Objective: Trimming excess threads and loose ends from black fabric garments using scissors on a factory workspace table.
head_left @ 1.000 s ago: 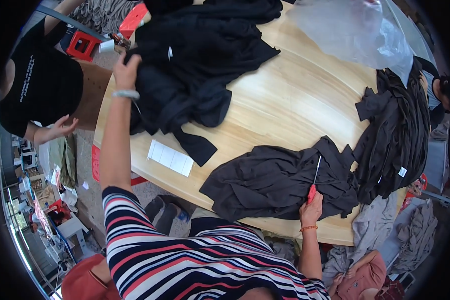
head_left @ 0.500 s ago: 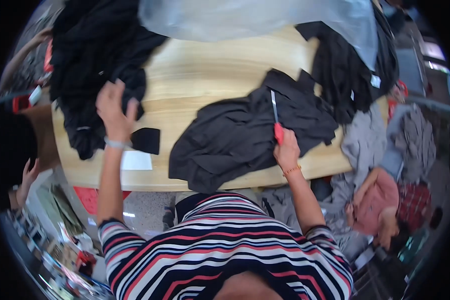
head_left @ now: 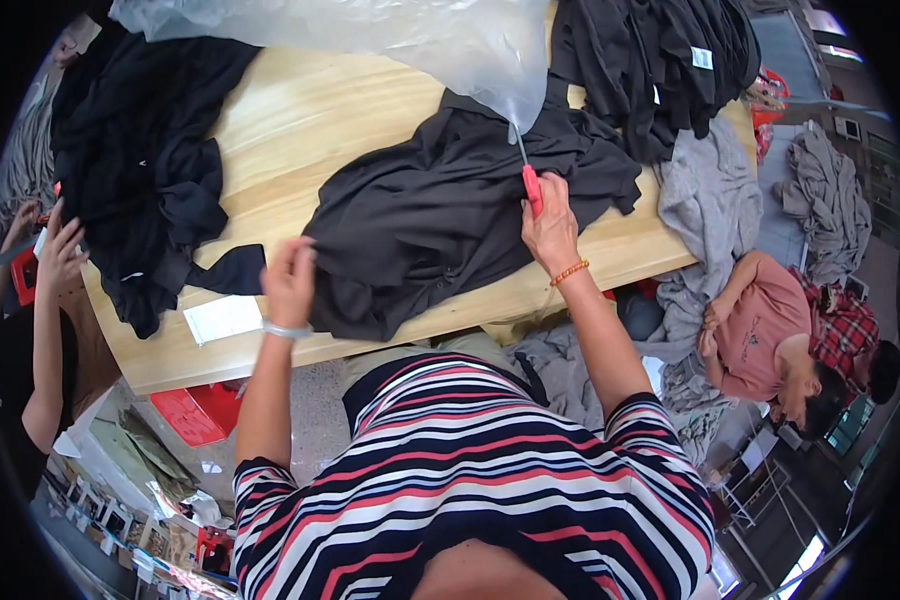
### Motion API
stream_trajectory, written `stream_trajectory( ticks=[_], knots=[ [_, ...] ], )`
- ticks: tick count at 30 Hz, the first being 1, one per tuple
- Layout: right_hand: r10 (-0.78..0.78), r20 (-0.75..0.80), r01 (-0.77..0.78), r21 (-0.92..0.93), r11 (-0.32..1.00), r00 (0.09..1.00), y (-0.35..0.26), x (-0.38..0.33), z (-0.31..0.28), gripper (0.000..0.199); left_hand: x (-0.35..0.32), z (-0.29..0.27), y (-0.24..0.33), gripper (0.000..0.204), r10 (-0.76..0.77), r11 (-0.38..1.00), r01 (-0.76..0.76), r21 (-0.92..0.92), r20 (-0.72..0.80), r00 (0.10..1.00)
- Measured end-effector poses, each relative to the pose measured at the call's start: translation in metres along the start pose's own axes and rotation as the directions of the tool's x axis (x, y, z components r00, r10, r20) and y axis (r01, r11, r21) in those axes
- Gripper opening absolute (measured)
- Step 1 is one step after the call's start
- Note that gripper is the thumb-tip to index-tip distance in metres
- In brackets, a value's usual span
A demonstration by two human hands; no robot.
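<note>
At the far left another person's hand (head_left: 62,258) rests on the edge of the wooden table (head_left: 310,120), beside a dark heap of garments (head_left: 140,170) and a white paper slip (head_left: 222,318). These sit well clear of the wearer's fingers.

The left hand (head_left: 290,280) hovers at the near left edge of the black garment (head_left: 430,215) spread on the table. Its fingers are loosely curled and turned down toward the cloth; whether they have already pinched the fabric cannot be told, as the back of the hand hides the tips.

The right hand (head_left: 550,232) is closed round the red handle of a pair of small scissors (head_left: 526,172), whose blades point away from the fingers and lie on the upper part of the garment. A clear plastic sheet (head_left: 390,40) hangs just beyond the blade tips.

The likely trouble is this: if the left fingers leave the cloth slack, the blades could catch a fold and nick the garment itself. The tips could also snag the plastic, being so close. The garment's near edge overhangs the table, so a tug might drag it off.
</note>
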State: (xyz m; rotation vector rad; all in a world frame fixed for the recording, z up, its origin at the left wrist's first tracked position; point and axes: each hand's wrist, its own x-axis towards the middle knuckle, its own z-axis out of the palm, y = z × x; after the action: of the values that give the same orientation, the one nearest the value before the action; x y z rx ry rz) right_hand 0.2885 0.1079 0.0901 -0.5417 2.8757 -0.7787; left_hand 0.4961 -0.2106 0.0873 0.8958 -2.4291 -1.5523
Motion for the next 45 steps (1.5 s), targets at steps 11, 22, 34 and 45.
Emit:
stream_trajectory(
  ticks=[11,22,34,45],
  knots=[
    [-0.046,0.036,0.041,0.130,0.991,0.998,-0.009,0.006,-0.022,0.036,-0.009,0.048,0.028,0.013,-0.119,0.945,0.170,-0.280,0.193,0.974],
    [-0.147,0.166,0.113,0.199,0.973,0.975,-0.008,-0.041,-0.029,0.029,0.014,0.081,0.027,0.038,-0.688,0.280,0.525,-0.804,0.214,0.694],
    [-0.175,0.267,0.137,0.156,0.978,0.948,-0.004,-0.034,-0.026,0.029,0.040,-0.044,0.083,0.012,-0.183,0.808,-0.016,-0.589,-0.277,0.943],
    [-0.220,0.279,0.127,0.316,0.940,0.935,-0.026,-0.056,-0.033,0.024,-0.003,0.086,0.049,0.044,0.578,0.672,-0.559,0.486,0.127,0.806]
  ],
)
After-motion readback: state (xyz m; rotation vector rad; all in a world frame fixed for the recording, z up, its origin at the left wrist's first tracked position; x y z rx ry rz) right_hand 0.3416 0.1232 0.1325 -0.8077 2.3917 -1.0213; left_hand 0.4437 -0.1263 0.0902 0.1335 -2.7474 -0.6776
